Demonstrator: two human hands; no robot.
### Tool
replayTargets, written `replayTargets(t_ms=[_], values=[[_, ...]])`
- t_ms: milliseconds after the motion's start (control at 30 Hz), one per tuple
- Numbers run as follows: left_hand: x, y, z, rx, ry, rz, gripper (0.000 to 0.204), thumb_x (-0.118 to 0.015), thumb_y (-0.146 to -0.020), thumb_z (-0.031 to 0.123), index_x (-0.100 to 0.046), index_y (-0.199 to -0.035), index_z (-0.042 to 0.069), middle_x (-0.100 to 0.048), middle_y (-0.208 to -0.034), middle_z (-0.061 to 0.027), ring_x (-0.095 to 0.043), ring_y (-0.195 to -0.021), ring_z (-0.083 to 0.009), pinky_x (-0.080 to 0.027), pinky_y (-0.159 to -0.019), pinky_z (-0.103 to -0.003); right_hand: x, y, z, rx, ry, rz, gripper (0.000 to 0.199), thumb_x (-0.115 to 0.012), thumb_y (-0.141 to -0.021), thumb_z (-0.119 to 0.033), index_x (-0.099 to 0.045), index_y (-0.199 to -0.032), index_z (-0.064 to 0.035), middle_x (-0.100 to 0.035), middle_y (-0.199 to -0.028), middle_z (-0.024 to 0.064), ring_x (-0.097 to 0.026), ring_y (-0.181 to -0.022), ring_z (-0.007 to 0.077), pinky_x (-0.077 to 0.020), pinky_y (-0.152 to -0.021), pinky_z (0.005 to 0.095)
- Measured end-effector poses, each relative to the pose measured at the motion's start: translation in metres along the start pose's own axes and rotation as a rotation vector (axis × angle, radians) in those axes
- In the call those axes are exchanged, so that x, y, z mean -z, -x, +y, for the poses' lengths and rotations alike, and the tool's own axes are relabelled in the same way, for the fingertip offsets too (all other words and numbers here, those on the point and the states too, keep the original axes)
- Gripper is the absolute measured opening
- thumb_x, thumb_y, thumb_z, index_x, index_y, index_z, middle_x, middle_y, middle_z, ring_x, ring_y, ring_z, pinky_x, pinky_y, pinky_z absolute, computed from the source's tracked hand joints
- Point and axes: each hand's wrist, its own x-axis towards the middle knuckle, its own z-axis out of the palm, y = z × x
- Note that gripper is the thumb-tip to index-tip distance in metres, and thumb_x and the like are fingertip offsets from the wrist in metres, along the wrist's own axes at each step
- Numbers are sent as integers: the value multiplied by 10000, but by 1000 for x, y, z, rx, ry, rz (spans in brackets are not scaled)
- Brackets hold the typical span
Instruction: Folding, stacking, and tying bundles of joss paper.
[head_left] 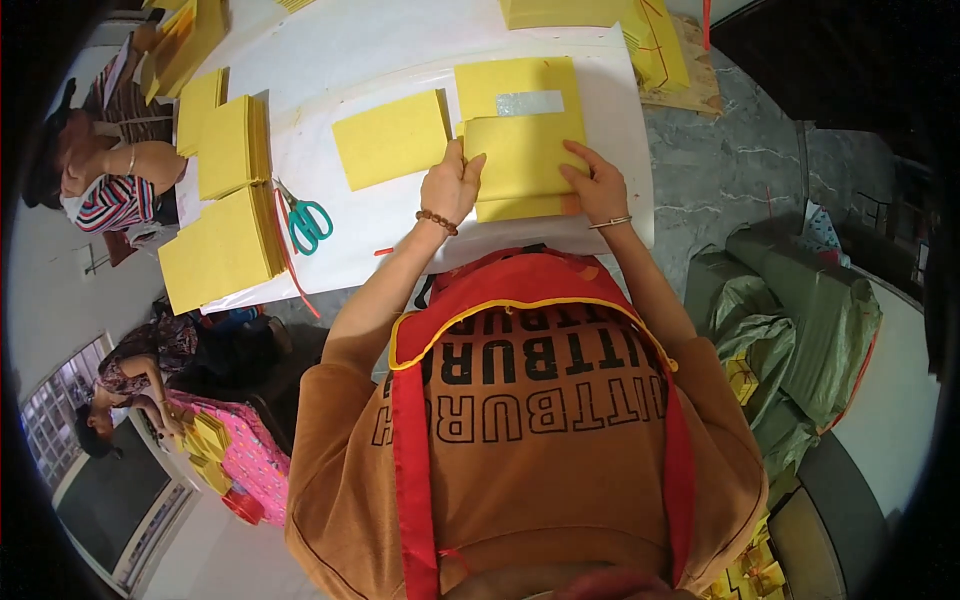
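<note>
In front of me a folded yellow paper piece [515, 157] lies over a larger yellow paper stack [520, 75], which bears a pale silvery rectangle [530, 103]. Its left edge is gripped by my left hand [452, 187], fingers closed around it. My right hand [597, 185] grips the right edge between thumb and fingers. To the left of my left hand lies a separate flat yellow packet [392, 140], touched by neither hand.
Stacked yellow packets [225, 245] line the table's left side, beside teal-handled scissors [308, 222] and a red strip [288, 250]. More yellow bundles [655, 45] are at the far right. Green wrapped bales [790, 320] stand on the right. Other people [125, 185] work at the left.
</note>
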Motion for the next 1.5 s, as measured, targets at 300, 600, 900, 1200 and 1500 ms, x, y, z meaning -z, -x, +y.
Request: replayTargets(t_ms=[300,600,900,1200,1500], values=[[29,9,40,-647,-370,311,316,-562,-809,184,-513,-1094,55,-584,-910,-107,-565,-807,-284,-434,-667,-408,0,-1,-4,-63,52,11,369,-630,-772,-114,-574,-1129,-39,-618,-1018,88,-561,-903,109,-444,-791,226],[-23,6,34,-755,-497,-55,585,-575,-788,381,-409,-1268,89,-354,-1333,-140,-299,-1249,-301,-247,-1006,-460,-5,-3,3,109,59,101,364,-641,-730,-227,-616,-1082,-136,-648,-915,127,-628,-791,202,-476,-698,285],[-29,4,29,-718,-522,-85,604,-556,-790,418,-401,-1276,93,-337,-1346,-147,-289,-1258,-311,-225,-1005,-491,-6,37,-31,360,802,305,504,-607,-759,-345,-505,-1215,-155,-483,-1260,62,-468,-1133,211,-295,-962,482],[-22,2,27,-754,-424,-92,570,-593,-767,352,-437,-1235,66,-367,-1307,-150,-299,-1237,-315,-248,-985,-486,-7,49,8,577,925,-172,622,-479,-811,-481,-358,-1322,-147,-254,-1419,39,-201,-1316,235,-100,-974,638],[-23,10,36,-945,-669,34,451,-573,-734,182,-495,-1128,-23,-494,-1084,-131,-466,-993,-257,-394,-801,-371,31,17,8,84,-332,-258,413,-441,-908,-315,-454,-1241,-71,-542,-1169,84,-493,-1089,200,-350,-950,420]])
